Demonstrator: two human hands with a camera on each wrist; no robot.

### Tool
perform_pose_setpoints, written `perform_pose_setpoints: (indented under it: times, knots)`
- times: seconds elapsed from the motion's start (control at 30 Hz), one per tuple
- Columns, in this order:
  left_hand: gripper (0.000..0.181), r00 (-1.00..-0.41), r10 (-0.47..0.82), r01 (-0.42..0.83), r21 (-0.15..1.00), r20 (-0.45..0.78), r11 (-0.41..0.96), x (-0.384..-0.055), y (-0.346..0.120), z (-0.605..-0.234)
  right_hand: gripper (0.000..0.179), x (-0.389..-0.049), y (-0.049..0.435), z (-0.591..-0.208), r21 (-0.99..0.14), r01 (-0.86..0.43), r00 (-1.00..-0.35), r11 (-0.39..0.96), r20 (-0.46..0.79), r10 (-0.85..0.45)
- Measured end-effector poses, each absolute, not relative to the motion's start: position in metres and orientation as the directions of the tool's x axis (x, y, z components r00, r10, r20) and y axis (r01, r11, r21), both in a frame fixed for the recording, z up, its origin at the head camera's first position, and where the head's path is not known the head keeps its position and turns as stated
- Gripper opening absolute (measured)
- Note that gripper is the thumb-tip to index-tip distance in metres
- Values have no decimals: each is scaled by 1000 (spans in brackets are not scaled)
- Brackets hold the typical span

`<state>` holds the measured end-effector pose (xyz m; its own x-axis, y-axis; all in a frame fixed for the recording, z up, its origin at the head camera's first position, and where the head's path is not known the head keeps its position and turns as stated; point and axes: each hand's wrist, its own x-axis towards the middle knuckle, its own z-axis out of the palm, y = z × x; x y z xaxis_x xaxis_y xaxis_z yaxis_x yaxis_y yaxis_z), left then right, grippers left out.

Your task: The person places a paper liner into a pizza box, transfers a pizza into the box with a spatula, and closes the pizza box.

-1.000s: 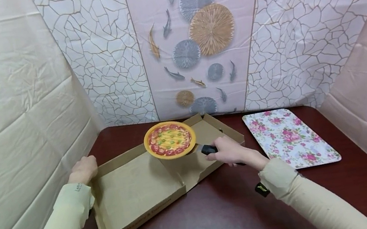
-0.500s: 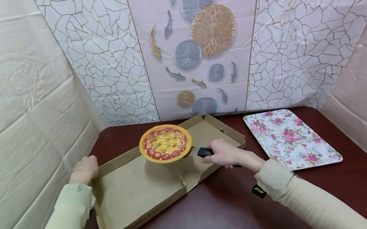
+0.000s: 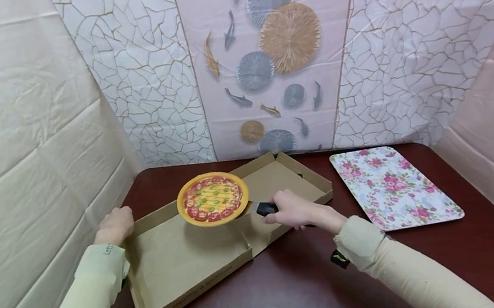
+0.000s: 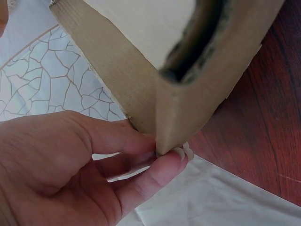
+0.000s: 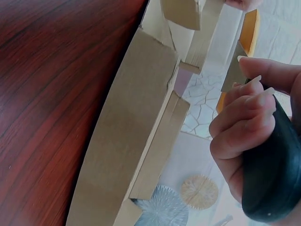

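Note:
A round pizza (image 3: 212, 199) with a yellow rim lies on the blade of a pizza server (image 3: 266, 208), above the cardboard pizza box (image 3: 164, 277). My right hand (image 3: 291, 208) grips the server's black handle, fingers curled round it in the right wrist view. The box lies open on the table, its lid (image 3: 276, 179) folded out to the right. At the box's far left corner is my left hand (image 3: 114, 226). Thumb and fingers pinch the cardboard corner in the left wrist view. Most of the server's blade is hidden under the pizza.
A white board with pink flowers (image 3: 391, 184) lies on the right of the dark red table (image 3: 280, 295). Fabric hangings (image 3: 156, 82) stand close behind the table and on both sides.
My right hand has moved left and slightly nearer with the server, carrying the pizza from the middle fold over the box's left half. My left hand stays at the corner.

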<state>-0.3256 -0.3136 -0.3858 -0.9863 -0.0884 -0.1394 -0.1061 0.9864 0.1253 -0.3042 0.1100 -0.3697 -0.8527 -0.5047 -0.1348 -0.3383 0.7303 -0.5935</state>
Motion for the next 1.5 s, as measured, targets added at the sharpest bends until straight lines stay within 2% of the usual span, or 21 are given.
perform_pose_setpoints:
  times: [0.37,0.9,1.23,1.5]
  knots:
    - [26,-987,-86,-102,119,-132,988,-322,-311,-382,24,-301,91,-370,-595,-398,-822,698,-107,-560]
    - [27,-981,-120,-138,110,-150,984,-326,-314,-386,18,-299,67,-377,-613,-412,-786,674,-135,-603]
    - [30,-983,-108,-127,124,-149,984,-324,-314,-384,21,-296,53,-378,-544,-474,-781,693,-105,-616]
    - [27,-983,-107,-125,121,-147,985,-327,-313,-385,23,-295,45,-377,-551,-457,-774,698,-140,-617]
